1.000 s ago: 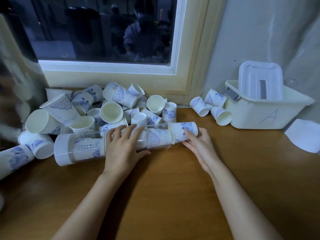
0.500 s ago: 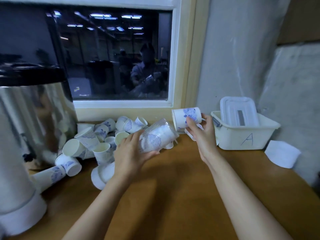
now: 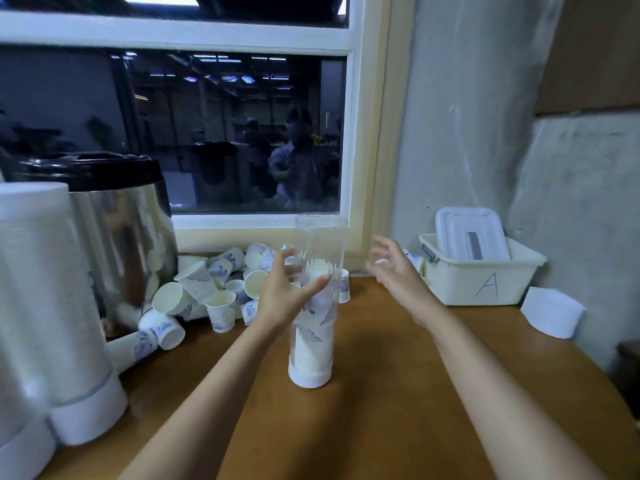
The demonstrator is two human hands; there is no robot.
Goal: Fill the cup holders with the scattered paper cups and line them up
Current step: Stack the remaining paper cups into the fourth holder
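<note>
Left hand (image 3: 287,292) wraps upright cup holder (image 3: 313,327) mid-height; right hand (image 3: 398,271) spread, empty. Probably light, slick, tippy: better gripped near base.

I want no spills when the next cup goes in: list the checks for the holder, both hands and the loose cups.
1. Cup holder standing upright: ok.
2. Left hand grip round the holder's middle: ok.
3. Right hand open and empty: ok.
4. Room in the holder's top part: ok.
5. Loose cups near, behind the holder: ok.
6. Stack inside seated straight: cannot tell.
</note>
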